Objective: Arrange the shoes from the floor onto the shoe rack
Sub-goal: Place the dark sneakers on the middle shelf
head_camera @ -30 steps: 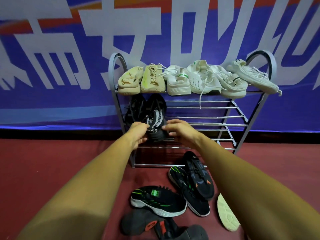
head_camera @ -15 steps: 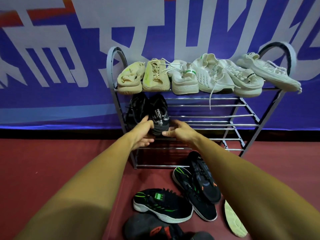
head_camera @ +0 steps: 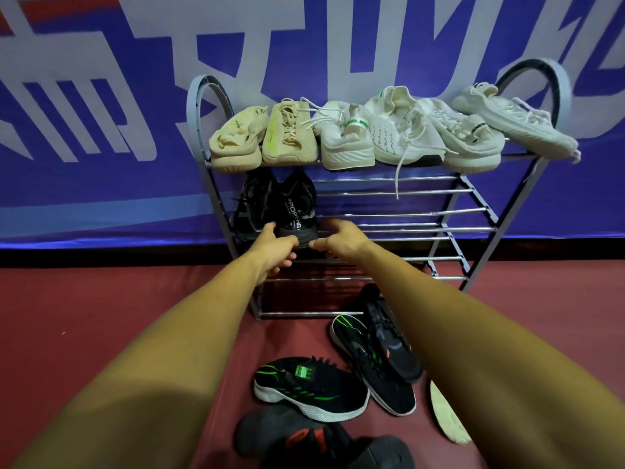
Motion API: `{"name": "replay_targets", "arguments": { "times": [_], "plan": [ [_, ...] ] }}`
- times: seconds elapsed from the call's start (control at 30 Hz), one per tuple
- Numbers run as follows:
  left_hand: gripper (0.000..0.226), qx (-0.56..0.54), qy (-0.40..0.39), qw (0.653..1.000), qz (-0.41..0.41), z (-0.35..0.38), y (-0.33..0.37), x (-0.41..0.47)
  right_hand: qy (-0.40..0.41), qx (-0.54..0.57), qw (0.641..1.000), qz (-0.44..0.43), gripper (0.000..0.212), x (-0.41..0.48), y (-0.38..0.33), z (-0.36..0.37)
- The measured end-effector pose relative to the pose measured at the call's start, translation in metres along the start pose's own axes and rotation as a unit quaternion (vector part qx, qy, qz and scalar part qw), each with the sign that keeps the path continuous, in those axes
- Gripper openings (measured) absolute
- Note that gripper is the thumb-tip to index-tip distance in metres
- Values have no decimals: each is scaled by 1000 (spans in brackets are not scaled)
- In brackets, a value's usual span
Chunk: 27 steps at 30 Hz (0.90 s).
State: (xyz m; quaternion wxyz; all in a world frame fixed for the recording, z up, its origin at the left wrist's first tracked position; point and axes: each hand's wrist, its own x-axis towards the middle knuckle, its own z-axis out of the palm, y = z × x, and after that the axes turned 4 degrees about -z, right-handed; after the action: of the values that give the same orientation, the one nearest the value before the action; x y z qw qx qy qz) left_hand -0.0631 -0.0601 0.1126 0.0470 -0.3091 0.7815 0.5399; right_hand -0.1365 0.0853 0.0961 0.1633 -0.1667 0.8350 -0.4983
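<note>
A grey metal shoe rack (head_camera: 473, 229) stands against the wall. Several cream and white shoes (head_camera: 351, 140) fill its top shelf. Two black shoes stand heel-out at the left of the middle shelf; the right one (head_camera: 297, 211) has white lettering on its heel. My left hand (head_camera: 275, 248) has its thumb against the left side of that heel. My right hand (head_camera: 338, 240) pinches the heel's lower right edge. On the floor lie a black shoe with green stripes (head_camera: 304, 389), its match (head_camera: 389, 390) and a dark shoe with orange marks (head_camera: 389, 336) on top of it.
A dark grey shoe with red marks (head_camera: 304, 441) lies at the bottom edge. Beside my right forearm a cream shoe (head_camera: 446, 418) lies sole-up. The floor is red (head_camera: 101, 316). A blue banner with white lettering (head_camera: 101, 164) covers the wall behind the rack.
Both hands have pushed the lettered black shoe back onto the middle shelf next to the other black shoe; it now stands level, and my hands sit lower at its heel.
</note>
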Motion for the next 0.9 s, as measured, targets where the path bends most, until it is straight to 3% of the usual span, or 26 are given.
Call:
{"name": "replay_targets", "arguments": {
  "times": [0.4,0.63,0.9],
  "plan": [
    [83,84,-52,995,0,8,-17,-41,-37,-121,991,35,37,-53,20,-14],
    [69,253,-136,958,23,35,-51,-55,-123,-269,955,40,14,-80,45,-13],
    [48,333,-192,923,-6,61,-84,-48,-179,-349,917,67,25,-86,78,3]
  ]
}}
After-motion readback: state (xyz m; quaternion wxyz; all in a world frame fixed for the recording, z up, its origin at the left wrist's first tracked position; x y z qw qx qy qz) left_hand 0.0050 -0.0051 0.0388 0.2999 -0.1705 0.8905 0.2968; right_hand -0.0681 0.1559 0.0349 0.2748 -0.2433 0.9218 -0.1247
